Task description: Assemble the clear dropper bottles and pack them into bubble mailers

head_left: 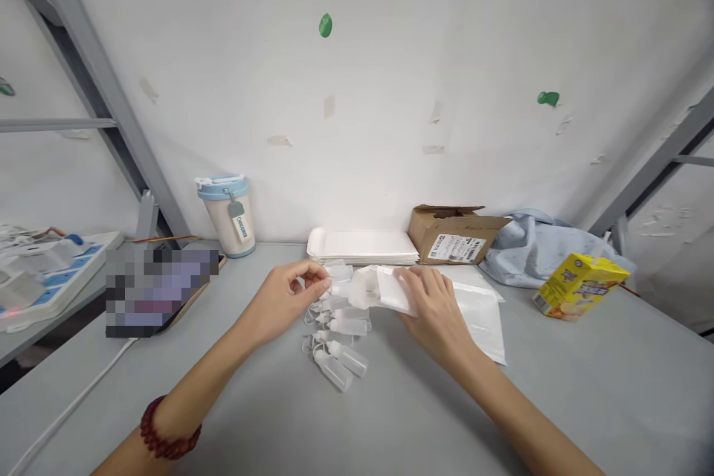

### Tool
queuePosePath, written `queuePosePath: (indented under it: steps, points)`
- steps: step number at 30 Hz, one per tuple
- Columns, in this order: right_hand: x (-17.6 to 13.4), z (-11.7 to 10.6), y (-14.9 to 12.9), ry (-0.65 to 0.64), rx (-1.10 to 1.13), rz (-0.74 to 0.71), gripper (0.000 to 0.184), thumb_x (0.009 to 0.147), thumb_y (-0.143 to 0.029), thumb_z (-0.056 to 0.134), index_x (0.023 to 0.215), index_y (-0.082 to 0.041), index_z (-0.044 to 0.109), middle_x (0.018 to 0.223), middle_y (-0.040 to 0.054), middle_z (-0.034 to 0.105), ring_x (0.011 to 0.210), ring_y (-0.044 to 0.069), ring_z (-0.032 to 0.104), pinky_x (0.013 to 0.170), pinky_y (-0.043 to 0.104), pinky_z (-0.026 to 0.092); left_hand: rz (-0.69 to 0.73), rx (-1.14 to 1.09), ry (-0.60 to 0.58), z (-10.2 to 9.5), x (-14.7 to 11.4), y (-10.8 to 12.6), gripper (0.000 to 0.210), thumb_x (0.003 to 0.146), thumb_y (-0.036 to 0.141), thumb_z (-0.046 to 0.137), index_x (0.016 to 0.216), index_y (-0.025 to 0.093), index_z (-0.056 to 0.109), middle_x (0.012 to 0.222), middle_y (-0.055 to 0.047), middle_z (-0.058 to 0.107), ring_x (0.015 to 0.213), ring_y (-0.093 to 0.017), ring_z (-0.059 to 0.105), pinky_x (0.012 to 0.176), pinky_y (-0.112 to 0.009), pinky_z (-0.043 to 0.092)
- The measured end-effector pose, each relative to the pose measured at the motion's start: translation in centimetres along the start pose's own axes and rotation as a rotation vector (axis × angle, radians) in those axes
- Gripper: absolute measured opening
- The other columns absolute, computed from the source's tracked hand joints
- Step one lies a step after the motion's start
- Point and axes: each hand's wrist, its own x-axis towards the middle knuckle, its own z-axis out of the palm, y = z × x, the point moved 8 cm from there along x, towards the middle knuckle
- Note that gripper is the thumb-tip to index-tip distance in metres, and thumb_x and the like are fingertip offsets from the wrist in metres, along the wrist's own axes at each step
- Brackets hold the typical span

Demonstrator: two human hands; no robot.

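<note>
Between the thumb and forefinger of my left hand (295, 291) is the tip end of a small translucent plastic dropper bottle (341, 288). The bottle points right, toward the open mouth of a white padded envelope (395, 290); whether its base is inside, I cannot tell. My right hand (432, 301) grips that envelope from above, its fingers wrapped over the side. Under and in front of the hands lies a loose pile of several similar bottles (349, 326) with thin cap loops. To the right of my right hand, a flat white plastic packet (483, 320) lies on the table.
A stack of white envelopes (365, 245) and an opened cardboard box (454, 234) stand against the wall. At right are light blue cloth (529, 242) and a yellow drink carton (580, 286). A lidded cup (228, 219), a phone (167, 294) with its cable, and a power strip (61, 275) are left.
</note>
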Motion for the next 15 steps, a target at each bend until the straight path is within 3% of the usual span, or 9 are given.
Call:
queuePosePath:
  steps: [5, 15]
  points:
    - [0.0, -0.9, -1.2, 0.041, -0.029, -0.076, 0.043, 0.067, 0.000, 0.045, 0.107, -0.014, 0.052, 0.096, 0.0113, 0.053, 0.091, 0.024, 0.047, 0.079, 0.037, 0.036, 0.003, -0.003, -0.037, 1.1, -0.2, 0.4, 0.021, 0.080, 0.039, 0.052, 0.077, 0.020, 0.061, 0.076, 0.001, 0.059, 0.065, -0.013, 0.047, 0.057, -0.024, 0.036]
    - [0.1, -1.4, -1.1, 0.057, 0.033, -0.067, 0.037, 0.072, -0.006, 0.049, 0.108, -0.014, 0.052, 0.096, 0.0117, 0.053, 0.091, 0.024, 0.047, 0.078, 0.037, 0.037, 0.064, -0.089, -0.043, 1.7, -0.6, 1.3, 0.018, 0.081, 0.036, 0.053, 0.077, 0.020, 0.062, 0.075, 0.001, 0.060, 0.068, -0.013, 0.050, 0.061, -0.023, 0.039]
